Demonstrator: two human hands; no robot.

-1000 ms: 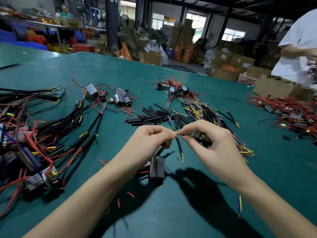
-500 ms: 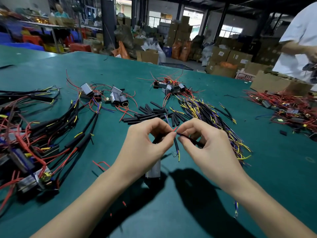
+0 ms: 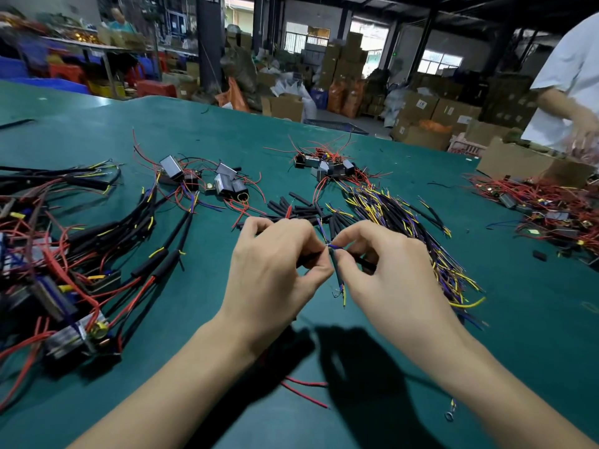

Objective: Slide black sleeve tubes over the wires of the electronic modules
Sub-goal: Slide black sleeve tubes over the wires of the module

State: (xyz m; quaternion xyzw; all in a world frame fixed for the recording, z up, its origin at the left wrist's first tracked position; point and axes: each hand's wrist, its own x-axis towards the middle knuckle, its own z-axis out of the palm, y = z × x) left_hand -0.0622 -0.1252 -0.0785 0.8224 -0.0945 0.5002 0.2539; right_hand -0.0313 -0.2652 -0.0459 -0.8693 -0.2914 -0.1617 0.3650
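**Thin wires pinched between two hands above the green table**

At the far left of the green table (image 3: 324, 131), a large heap of finished modules (image 3: 64, 286) was seen, with black-sleeved leads and red wires spread toward the middle. Farther away, a small group of bare modules (image 3: 223, 183) was laid with loose red wires around it.

In the middle, near the camera, the left hand (image 3: 275, 280) was held above the table with its fingers curled; a black sleeve tube (image 3: 308, 260) was pinched between its thumb and forefinger. Just beside it, the right hand (image 3: 385, 280) was also curled, and the thin blue and yellow wires (image 3: 337, 270) were pinched at its fingertips. The tips of both hands were almost touching. The wire ends were hanging down between the hands. Whether the wires were already inside the tube could not be told.

Beyond the hands, a pile of loose black sleeve tubes (image 3: 298, 209) was lying on the table. To its right, a bundle of sleeved blue and yellow leads (image 3: 415, 228) was spread out, and another cluster of modules (image 3: 327, 165) was placed farther away. At the far right, a heap of red-wired parts (image 3: 551, 209) was lying, and a person in a white shirt (image 3: 570, 76) was standing beside a cardboard box (image 3: 525, 163).
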